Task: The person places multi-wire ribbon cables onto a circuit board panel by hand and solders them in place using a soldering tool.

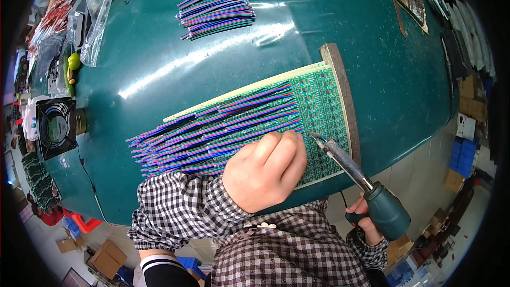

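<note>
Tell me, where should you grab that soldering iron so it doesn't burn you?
Grab the soldering iron by its fat dark green handle, coming from the lower right, the end nearest the body. That is where the right hand holds it. The thin metal shaft and tip point up-left at the green circuit board, close to the left hand, so stay off that end.

Soldering iron (353,172) tip near circuit board (321,103)
</note>
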A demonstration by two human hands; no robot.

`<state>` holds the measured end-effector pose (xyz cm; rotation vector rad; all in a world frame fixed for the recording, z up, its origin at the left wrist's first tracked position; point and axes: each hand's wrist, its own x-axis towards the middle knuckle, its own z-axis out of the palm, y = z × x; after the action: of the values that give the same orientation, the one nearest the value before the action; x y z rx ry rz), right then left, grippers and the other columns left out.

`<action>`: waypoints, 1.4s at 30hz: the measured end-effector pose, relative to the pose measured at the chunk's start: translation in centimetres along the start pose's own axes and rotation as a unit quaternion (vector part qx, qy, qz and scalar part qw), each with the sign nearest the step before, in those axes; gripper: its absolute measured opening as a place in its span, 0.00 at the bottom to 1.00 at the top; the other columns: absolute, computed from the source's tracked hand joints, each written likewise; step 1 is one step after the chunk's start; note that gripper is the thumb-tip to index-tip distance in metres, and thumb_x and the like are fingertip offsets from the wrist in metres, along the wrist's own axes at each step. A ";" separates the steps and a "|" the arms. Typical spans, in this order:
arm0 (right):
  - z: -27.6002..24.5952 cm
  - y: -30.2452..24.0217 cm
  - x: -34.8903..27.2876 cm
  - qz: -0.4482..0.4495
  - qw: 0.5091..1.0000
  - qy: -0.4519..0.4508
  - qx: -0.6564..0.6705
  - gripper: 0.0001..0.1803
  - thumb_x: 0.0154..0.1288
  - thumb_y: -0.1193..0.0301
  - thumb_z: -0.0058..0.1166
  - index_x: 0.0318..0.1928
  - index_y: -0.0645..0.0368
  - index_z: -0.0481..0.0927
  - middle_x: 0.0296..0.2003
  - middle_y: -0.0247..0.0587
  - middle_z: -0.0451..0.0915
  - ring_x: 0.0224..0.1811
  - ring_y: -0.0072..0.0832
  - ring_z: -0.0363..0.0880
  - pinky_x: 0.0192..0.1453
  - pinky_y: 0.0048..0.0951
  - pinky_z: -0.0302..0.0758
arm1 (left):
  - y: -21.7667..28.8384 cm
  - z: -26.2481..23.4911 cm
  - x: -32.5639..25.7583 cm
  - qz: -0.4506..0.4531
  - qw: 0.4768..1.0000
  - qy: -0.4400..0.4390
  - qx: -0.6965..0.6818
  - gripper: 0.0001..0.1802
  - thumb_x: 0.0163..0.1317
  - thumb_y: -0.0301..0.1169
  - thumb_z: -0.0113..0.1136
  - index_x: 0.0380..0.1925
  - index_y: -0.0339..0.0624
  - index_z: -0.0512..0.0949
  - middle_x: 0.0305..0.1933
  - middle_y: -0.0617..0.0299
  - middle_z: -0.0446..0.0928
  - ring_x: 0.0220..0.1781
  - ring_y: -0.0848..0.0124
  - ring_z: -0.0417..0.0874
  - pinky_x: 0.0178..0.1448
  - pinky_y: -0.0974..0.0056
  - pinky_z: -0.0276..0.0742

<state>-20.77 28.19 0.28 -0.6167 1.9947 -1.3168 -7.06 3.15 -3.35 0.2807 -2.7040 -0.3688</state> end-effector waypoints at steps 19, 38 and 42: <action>0.1 0.6 -0.2 0.017 1.000 -0.005 -0.009 0.22 0.55 0.54 0.78 0.35 0.61 0.87 0.28 0.34 0.88 0.30 0.30 0.87 0.41 0.35 0.81 | -0.1 0.1 0.0 0.004 1.000 0.000 -0.018 0.19 0.47 0.25 0.67 0.43 0.34 0.85 0.44 0.58 0.79 0.39 0.69 0.83 0.35 0.67 0.79; 0.2 0.4 -0.5 0.014 1.000 0.016 0.005 0.27 0.55 0.50 0.77 0.37 0.63 0.86 0.27 0.35 0.87 0.30 0.29 0.87 0.38 0.33 0.80 | -0.3 0.2 0.1 0.014 1.000 -0.002 -0.020 0.17 0.48 0.24 0.67 0.42 0.33 0.85 0.43 0.58 0.79 0.38 0.68 0.82 0.35 0.67 0.79; 0.5 0.5 -0.7 0.064 0.996 0.024 0.061 0.28 0.51 0.53 0.81 0.37 0.65 0.85 0.26 0.37 0.86 0.30 0.29 0.87 0.40 0.33 0.84 | -0.3 0.1 0.1 0.017 1.000 0.003 -0.012 0.17 0.48 0.25 0.67 0.41 0.33 0.85 0.42 0.58 0.79 0.38 0.68 0.82 0.35 0.67 0.79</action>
<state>-19.97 28.61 -0.15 -0.3971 1.9405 -1.3739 -7.12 2.92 -3.51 0.2281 -2.6929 -0.3908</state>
